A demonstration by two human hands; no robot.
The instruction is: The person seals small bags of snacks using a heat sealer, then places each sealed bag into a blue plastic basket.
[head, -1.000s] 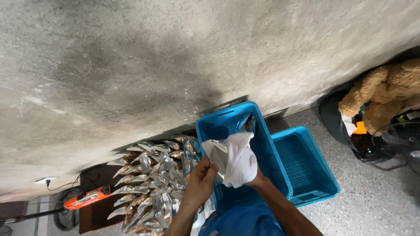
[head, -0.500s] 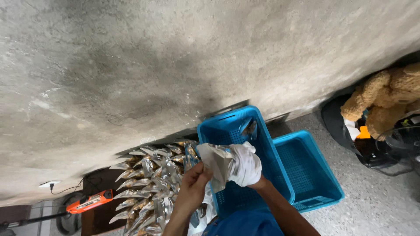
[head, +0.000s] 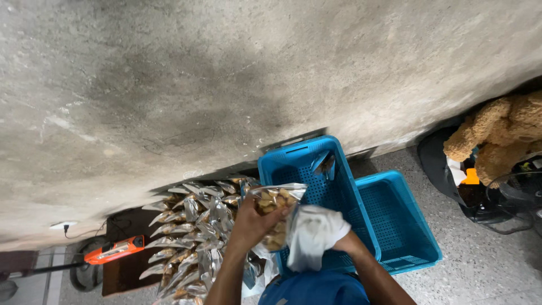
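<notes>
My left hand (head: 252, 221) grips a clear plastic packet of snacks (head: 275, 204) and holds it up in front of me. My right hand (head: 344, 242) holds a white cloth (head: 312, 233) pressed against the side of that packet. Both hands hover over the near end of a blue plastic crate (head: 293, 161), which has one packet (head: 324, 164) lying inside it. To the left lies a heap of several similar shiny packets (head: 195, 231).
A second blue crate (head: 398, 220) sits beside the first on the speckled floor. A brown stuffed bear (head: 502, 138) rests on dark bags at the right. An orange tool (head: 110, 250) lies at lower left. A rough concrete wall (head: 226, 73) fills the upper view.
My left hand has lifted a packet up from the heap side. The white cloth in my right hand has moved from hanging loose to pressing against the packet.
</notes>
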